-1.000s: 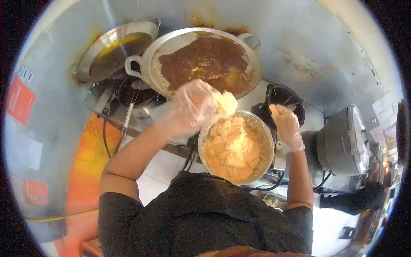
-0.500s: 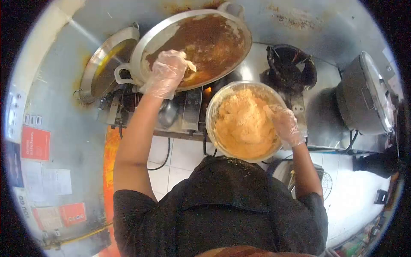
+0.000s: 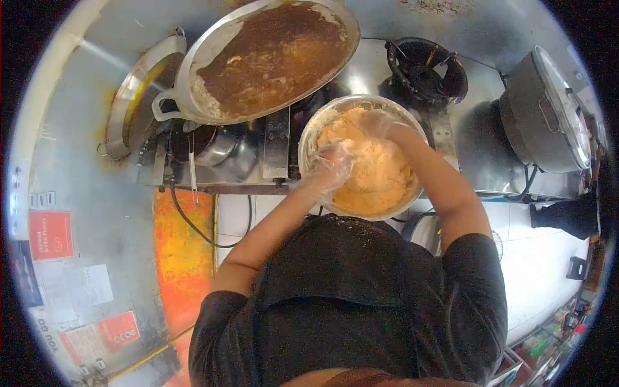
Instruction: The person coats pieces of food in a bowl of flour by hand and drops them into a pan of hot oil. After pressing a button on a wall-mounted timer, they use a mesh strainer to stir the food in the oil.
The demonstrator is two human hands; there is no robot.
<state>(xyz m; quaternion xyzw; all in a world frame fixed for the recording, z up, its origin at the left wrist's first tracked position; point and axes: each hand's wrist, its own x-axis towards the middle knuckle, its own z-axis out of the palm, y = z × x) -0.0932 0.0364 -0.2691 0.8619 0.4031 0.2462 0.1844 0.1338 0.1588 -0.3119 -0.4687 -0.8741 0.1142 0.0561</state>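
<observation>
A round metal bowl (image 3: 308, 138) holds a heap of orange-tan flour-like coating (image 3: 377, 171). My left hand (image 3: 335, 166), in a clear plastic glove, reaches into the near left part of the bowl. My right hand (image 3: 380, 124), gloved the same way, is in the coating at the bowl's far side. Motion blur and the coating hide the fingers of both, so I cannot make out whether either holds anything. Beyond the bowl, to the left, a large two-handled wok (image 3: 187, 97) contains brown, bubbling oil (image 3: 277, 61).
A second metal pan (image 3: 122, 122) leans by the left wall. At the right stand a blackened burner ring (image 3: 425, 71) and a big lidded pot (image 3: 541, 116). A black hose (image 3: 193, 226) hangs below the stove's front edge. Tongs (image 3: 192, 161) hang near the wok's handle.
My left hand has come from over the wok, where it held a pale coated piece, down into the bowl. My right hand has moved from the bowl's right rim into the coating.
</observation>
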